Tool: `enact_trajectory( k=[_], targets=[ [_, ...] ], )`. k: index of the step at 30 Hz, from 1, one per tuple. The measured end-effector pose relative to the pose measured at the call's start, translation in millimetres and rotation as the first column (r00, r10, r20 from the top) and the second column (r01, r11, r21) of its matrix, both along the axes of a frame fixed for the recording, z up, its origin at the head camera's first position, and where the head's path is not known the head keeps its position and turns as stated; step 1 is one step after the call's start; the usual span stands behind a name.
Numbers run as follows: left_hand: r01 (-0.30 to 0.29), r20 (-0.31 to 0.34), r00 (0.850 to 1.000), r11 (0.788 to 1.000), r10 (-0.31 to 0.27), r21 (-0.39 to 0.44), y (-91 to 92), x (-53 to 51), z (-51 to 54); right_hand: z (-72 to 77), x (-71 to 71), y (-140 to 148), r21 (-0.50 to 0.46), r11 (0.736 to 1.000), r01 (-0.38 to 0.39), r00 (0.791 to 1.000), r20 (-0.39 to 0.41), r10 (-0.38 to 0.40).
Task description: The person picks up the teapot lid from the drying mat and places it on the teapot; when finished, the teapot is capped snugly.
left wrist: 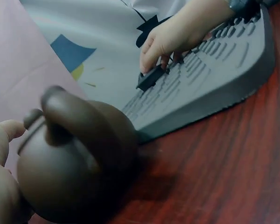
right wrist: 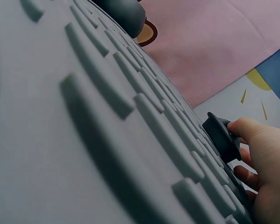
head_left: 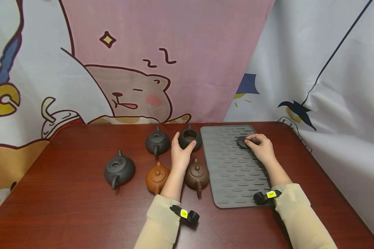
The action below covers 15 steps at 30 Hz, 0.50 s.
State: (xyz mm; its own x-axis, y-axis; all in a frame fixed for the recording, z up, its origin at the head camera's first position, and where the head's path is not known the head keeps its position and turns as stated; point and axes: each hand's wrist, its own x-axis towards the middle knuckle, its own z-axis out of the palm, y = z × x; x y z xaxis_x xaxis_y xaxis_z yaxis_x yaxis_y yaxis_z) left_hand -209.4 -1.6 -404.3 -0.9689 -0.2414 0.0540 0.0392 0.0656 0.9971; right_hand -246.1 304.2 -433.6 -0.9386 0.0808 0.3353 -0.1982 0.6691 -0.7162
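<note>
My right hand [head_left: 261,148] pinches the knob of a round dark teapot lid [head_left: 242,142] over the upper right part of a grey ridged mat [head_left: 233,173]. In the right wrist view the lid [right wrist: 220,137] lies low against the ridges. My left hand [head_left: 181,154] is at a lidless black teapot [head_left: 198,141], thumb and forefinger spread about its near left side. That pot's dark mouth faces up and its handle is hidden. Just nearer stands a brown lidded teapot [head_left: 197,175], which fills much of the left wrist view.
An orange-brown teapot [head_left: 156,176] stands left of my left forearm. Two more dark teapots stand further left, one at the back [head_left: 151,143] and one nearer [head_left: 124,171]. The reddish wooden table [head_left: 65,200] meets a printed cloth [head_left: 205,62] behind and at right.
</note>
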Motion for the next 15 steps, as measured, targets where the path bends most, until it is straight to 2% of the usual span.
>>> enact_trajectory(
  k=[9, 15],
  targets=[
    [-0.041, 0.004, 0.999, 0.997, 0.041, 0.058, 0.5, -3.1, -11.2, 1.5, 0.0, 0.0, 0.004, 1.0, 0.001, 1.0, 0.003, -0.001],
    [-0.036, 0.003, 0.999, 0.997, 0.036, 0.065, -0.3, -3.8, -17.9, 3.1, 1.6, 0.4, 0.008, 1.0, 0.003, 1.0, 0.002, -0.003]
  ],
)
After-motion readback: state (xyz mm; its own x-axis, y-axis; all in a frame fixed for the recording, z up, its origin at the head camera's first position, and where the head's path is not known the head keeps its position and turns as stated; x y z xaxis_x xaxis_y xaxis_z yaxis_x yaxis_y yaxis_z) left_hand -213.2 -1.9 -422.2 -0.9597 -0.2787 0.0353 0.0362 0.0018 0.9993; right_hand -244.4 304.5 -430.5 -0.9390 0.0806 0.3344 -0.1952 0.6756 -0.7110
